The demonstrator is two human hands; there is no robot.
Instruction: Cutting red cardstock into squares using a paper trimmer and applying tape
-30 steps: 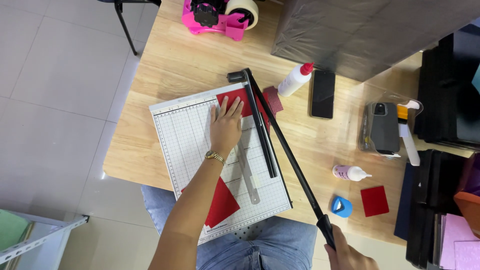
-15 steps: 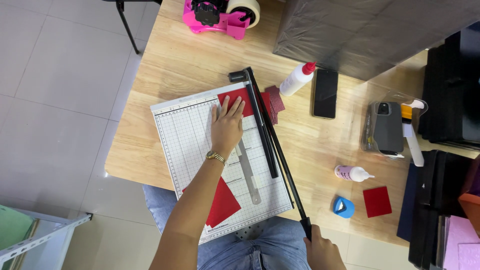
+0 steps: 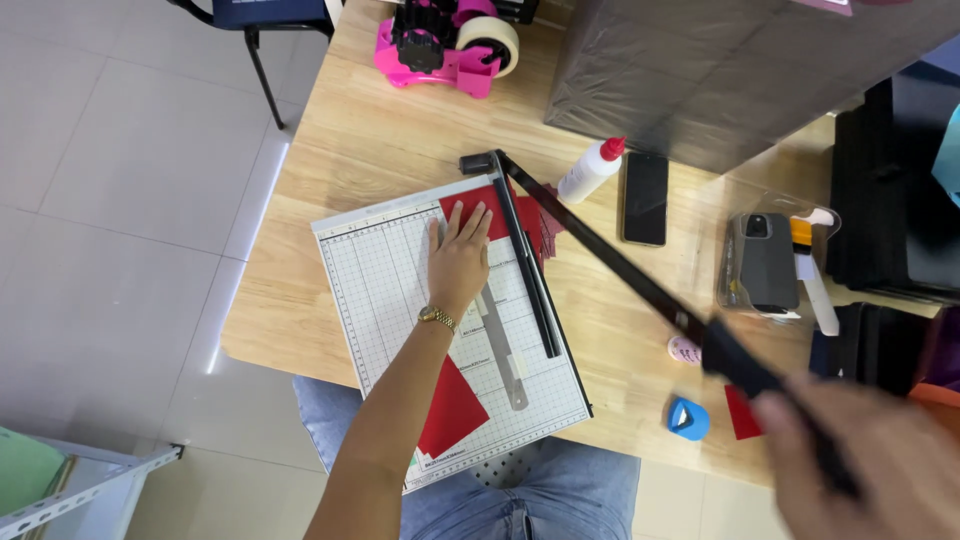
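Our left hand lies flat, fingers spread, on the red paper sheet at the top of the white gridded paper trimmer in the middle of the frame, fingertips near the black cutting rail. Our right hand, blurred at lower right, is wrapped around the handle of the raised blade arm, which slants up from its hinge near the upper centre. We judge the main danger to be those left fingertips: if they creep over the rail as the blade falls, they could be cut. A light press could let the sheet skew and the cut run crooked. The glue bottle and phone lie right of the blade, just beside its swing
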